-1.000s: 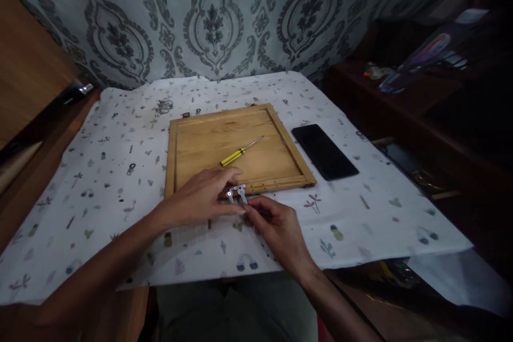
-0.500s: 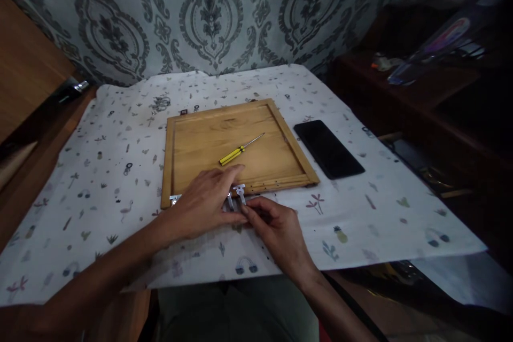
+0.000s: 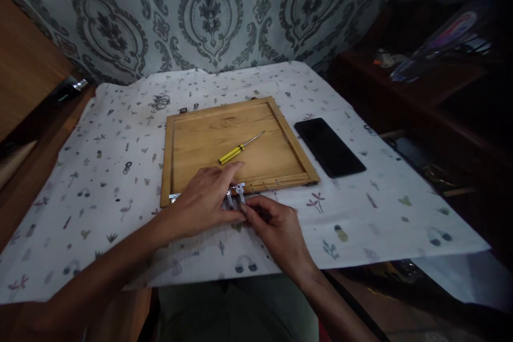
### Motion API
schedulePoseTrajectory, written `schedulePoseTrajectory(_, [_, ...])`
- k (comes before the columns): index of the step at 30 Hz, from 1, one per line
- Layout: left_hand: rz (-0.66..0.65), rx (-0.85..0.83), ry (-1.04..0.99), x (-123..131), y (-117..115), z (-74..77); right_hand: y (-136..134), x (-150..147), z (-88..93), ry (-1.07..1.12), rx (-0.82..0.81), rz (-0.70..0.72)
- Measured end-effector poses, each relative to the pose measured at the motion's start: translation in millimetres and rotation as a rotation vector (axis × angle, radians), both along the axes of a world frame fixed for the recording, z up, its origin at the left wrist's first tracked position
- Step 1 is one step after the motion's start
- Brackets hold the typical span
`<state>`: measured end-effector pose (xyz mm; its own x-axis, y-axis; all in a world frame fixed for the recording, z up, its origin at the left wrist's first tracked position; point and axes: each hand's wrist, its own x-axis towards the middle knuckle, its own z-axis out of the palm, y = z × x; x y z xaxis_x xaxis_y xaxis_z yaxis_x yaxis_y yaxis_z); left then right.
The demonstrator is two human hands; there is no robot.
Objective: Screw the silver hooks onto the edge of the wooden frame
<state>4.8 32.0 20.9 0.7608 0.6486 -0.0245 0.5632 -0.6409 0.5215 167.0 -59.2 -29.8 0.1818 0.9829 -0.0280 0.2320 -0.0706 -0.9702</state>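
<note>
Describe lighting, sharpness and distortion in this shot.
Head view: dim light, right edge nearly black; head view: bottle blurred, seemingly stretched; head view: screwdriver fairly crisp, bracket at the right hand lacking fine detail.

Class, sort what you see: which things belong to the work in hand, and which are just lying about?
Part of the work:
metal fitting, at right hand
wooden panel, by left hand
screwdriver, probably

Lying about, apparently:
phone
bottle

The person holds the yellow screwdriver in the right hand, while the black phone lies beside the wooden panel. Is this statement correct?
Not quite: the head view shows the yellow screwdriver lying on the wooden panel, while the right hand pinches a metal piece. The black phone does lie beside the panel.
</note>
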Motion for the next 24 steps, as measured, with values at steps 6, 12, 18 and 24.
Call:
schedulePoseTrajectory(6, [-0.007,0.080,0.040,1,-4,-0.2,-1,0,2.9,-0.068,0.040,0.017])
schedulePoseTrajectory(12, [0.017,0.164,0.016,4,-9,-6.4,-2,1,7.4,-0.110,0.089,0.032])
schedulePoseTrajectory(18, [0.067,0.176,0.021,8,-11,-8.5,-2,0,9.4,-0.120,0.101,0.045])
schedulePoseTrajectory(24, [0.097,0.210,0.005,10,-16,-11.1,-5,1,8.1,-0.154,0.118,0.011])
